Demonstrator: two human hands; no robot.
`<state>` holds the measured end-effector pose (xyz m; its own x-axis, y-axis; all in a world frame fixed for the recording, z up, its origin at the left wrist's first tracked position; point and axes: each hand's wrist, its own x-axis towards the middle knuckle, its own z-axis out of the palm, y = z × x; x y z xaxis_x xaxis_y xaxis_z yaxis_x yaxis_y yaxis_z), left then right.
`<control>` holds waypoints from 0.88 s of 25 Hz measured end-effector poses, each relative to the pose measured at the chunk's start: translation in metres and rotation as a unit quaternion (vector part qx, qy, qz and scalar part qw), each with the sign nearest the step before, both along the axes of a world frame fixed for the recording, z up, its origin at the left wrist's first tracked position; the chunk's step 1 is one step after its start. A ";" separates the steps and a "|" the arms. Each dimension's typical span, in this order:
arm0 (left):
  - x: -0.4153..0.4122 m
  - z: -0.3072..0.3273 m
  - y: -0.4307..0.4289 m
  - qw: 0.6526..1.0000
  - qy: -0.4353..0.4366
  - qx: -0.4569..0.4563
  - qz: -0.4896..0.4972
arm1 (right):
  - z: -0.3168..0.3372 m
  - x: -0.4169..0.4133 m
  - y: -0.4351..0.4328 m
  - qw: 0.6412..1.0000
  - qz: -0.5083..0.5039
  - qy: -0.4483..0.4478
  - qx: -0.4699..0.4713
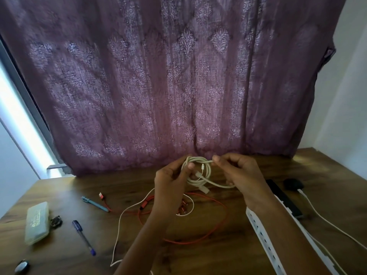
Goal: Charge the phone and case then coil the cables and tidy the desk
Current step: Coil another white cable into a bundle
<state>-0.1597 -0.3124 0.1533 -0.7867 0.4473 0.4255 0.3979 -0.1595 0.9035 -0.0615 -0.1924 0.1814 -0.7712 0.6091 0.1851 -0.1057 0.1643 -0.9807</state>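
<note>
White cable coil (209, 171), held upright above the desk (198, 259), is gripped at its left rim by the left hand (170, 185) while the right hand (240, 175) pinches its top strand, its loose tail trailing rightward, the red cable (149, 199) below.

Left hand (171, 182) gripping white cable coil (201, 160), right hand (241, 175) pinching its top strand, forearms angled inward

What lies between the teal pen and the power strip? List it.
Head view: a loose red cable, a thin white cable, and the left forearm above them.
</note>
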 end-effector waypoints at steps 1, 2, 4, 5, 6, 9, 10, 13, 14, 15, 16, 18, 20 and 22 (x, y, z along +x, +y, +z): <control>0.002 0.002 -0.001 1.000 -0.024 0.013 -0.012 | 0.001 0.000 0.001 1.000 -0.002 0.005 0.027; 0.004 0.004 -0.001 0.999 -0.037 0.019 -0.020 | 0.003 0.000 0.002 0.999 -0.005 0.012 0.052; 0.004 0.006 -0.003 0.999 -0.043 0.021 -0.021 | 0.007 0.002 0.005 0.995 -0.004 0.019 0.097; 0.003 0.006 -0.004 0.999 -0.045 0.022 -0.017 | 0.009 0.002 0.006 0.993 0.000 0.015 0.117; 0.002 0.007 -0.004 0.998 -0.051 0.027 -0.013 | 0.009 0.002 0.007 0.991 0.002 0.007 0.131; -0.001 0.004 -0.002 0.989 -0.128 0.071 -0.033 | 0.000 -0.001 0.004 0.998 0.024 -0.027 0.058; 0.001 0.003 -0.001 0.977 -0.180 0.100 -0.060 | -0.005 -0.002 0.001 0.998 0.047 -0.032 0.004; 0.003 0.002 -0.004 0.949 -0.263 0.117 -0.126 | -0.014 -0.003 -0.002 0.988 0.096 -0.027 -0.119; 0.001 0.000 -0.005 0.951 -0.266 0.087 -0.134 | -0.014 -0.003 0.000 0.987 0.096 -0.027 -0.129; -0.001 0.000 -0.006 0.959 -0.247 0.040 -0.130 | -0.014 -0.002 0.002 0.987 0.093 -0.030 -0.126; -0.005 -0.002 -0.007 0.975 -0.191 -0.020 -0.110 | -0.014 -0.001 0.003 0.989 0.089 -0.035 -0.112; -0.013 -0.001 -0.010 0.989 -0.033 -0.115 -0.086 | -0.011 0.000 0.004 0.993 0.085 -0.054 -0.060; -0.016 0.009 -0.011 0.976 0.078 -0.177 -0.103 | -0.004 0.001 0.002 0.993 0.097 -0.067 -0.012; -0.014 0.021 -0.012 0.950 0.167 -0.242 -0.101 | 0.005 0.002 0.000 0.990 0.128 -0.065 0.016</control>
<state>-0.1741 -0.3242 0.1738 -0.5208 0.7819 0.3425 0.6813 0.1389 0.7187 -0.0594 -0.1919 0.1862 -0.9180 0.3861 0.0903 -0.0211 0.1798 -0.9835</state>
